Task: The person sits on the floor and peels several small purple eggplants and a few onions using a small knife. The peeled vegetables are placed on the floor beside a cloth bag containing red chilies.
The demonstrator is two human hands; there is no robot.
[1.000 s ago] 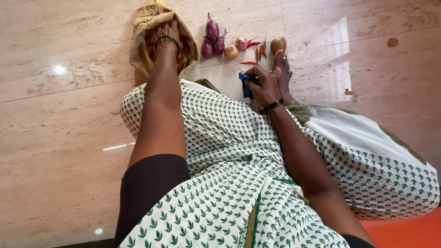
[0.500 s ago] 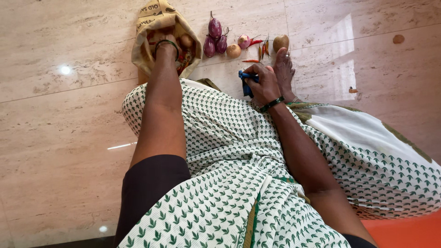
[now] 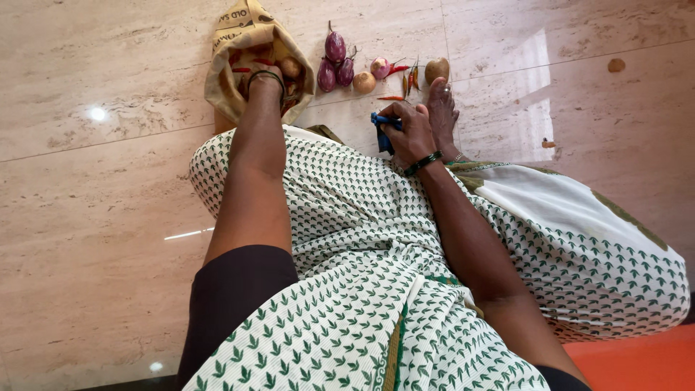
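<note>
I sit on a marble floor (image 3: 94, 195) in a white cloth with green leaf print. My left hand (image 3: 266, 81) reaches down into an open brown paper bag (image 3: 226, 72) that holds potatoes and red chillies; its fingers are hidden inside. My right hand (image 3: 405, 130) is closed on a blue-handled tool (image 3: 381, 130) beside my bare foot (image 3: 441, 108). Laid out on the floor beyond are purple brinjals (image 3: 334, 58), an onion (image 3: 380, 68), a small round vegetable (image 3: 364, 82), red and green chillies (image 3: 405, 76) and a potato (image 3: 436, 70).
Pale marble tiles stretch on all sides. A small brown spot (image 3: 616, 65) lies on the floor at the far right. An orange surface (image 3: 637, 358) shows at the lower right corner.
My left hand has pushed deeper into the paper bag. My right hand keeps hold of the blue tool and has barely moved.
</note>
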